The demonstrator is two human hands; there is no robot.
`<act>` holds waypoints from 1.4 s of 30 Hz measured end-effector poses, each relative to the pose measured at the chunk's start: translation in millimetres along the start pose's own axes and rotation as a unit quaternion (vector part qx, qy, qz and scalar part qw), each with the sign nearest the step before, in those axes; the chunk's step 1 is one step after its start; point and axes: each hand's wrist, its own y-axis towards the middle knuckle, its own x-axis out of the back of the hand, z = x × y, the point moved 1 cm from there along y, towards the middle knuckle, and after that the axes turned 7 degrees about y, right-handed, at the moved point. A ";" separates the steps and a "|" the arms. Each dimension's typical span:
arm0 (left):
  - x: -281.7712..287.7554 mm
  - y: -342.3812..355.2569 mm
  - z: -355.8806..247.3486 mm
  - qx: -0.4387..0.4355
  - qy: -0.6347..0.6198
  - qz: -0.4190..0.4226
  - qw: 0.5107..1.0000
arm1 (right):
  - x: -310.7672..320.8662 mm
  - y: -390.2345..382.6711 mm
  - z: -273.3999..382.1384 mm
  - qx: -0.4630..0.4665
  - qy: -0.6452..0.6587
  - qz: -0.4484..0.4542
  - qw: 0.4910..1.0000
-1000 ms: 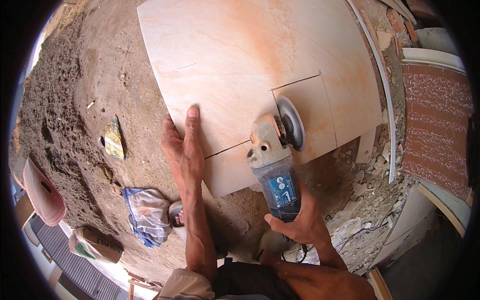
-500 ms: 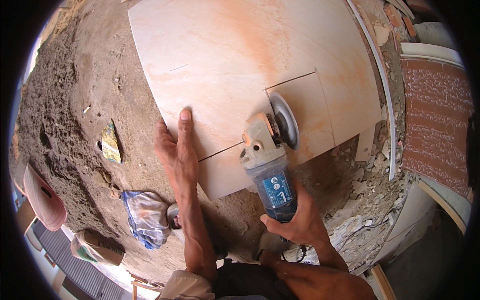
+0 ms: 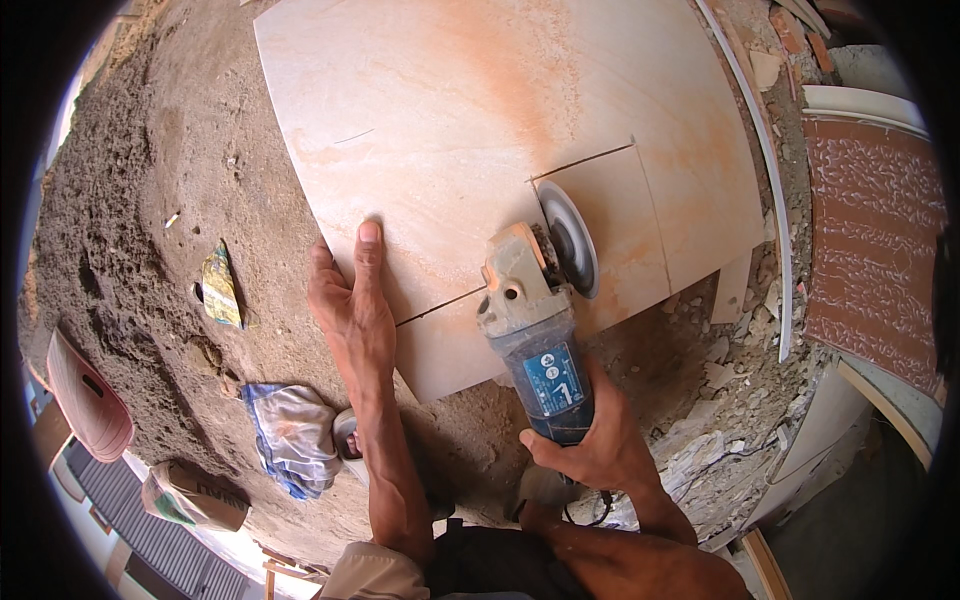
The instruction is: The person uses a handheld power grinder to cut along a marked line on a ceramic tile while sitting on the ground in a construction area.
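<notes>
A large cream and orange marbled tile [image 3: 430,130] lies in front of me, with dark straight cuts and thin marked lines on its near part. My left hand [image 3: 352,310] grips the tile's left edge, thumb on top and the other fingers over the side, partly hidden. In my right hand [image 3: 598,440] is a blue and grey angle grinder [image 3: 545,370], held closed around its rear body. The grinder's round disc [image 3: 568,240] stands on edge at a line between the two cuts. Whether it spins or touches the tile I cannot tell.
Rough soil and dust [image 3: 200,130] cover the ground at left. Near my left forearm lies a white and blue cloth [image 3: 292,435]; a yellow wrapper [image 3: 221,285] is farther left. A pale strip [image 3: 768,200], rubble [image 3: 715,400] and a brown patterned panel [image 3: 870,230] line the right.
</notes>
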 end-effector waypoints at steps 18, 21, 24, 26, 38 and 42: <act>-0.3 -1.5 -5.4 -0.013 -0.008 0.014 1.000 | -1.7 3.7 -1.0 0.034 -0.006 -0.013 0.999; 1.0 -1.2 -5.3 -0.010 0.000 0.020 1.000 | -1.9 3.8 -0.5 0.030 -0.006 -0.012 0.999; -0.8 -1.9 -5.1 -0.014 -0.019 0.013 1.000 | -2.3 4.7 -2.8 0.039 -0.002 -0.012 0.999; -0.1 -1.9 -5.5 -0.012 -0.011 0.014 1.000 | -1.4 4.7 1.1 0.010 0.003 0.002 1.000; 0.8 -2.4 -8.0 -0.002 -0.005 0.016 1.000 | -2.6 6.5 2.8 0.030 -0.003 -0.008 1.000; 1.3 -1.3 -5.5 -0.003 0.000 0.022 1.000 | -2.5 6.8 2.3 0.033 -0.005 -0.013 0.999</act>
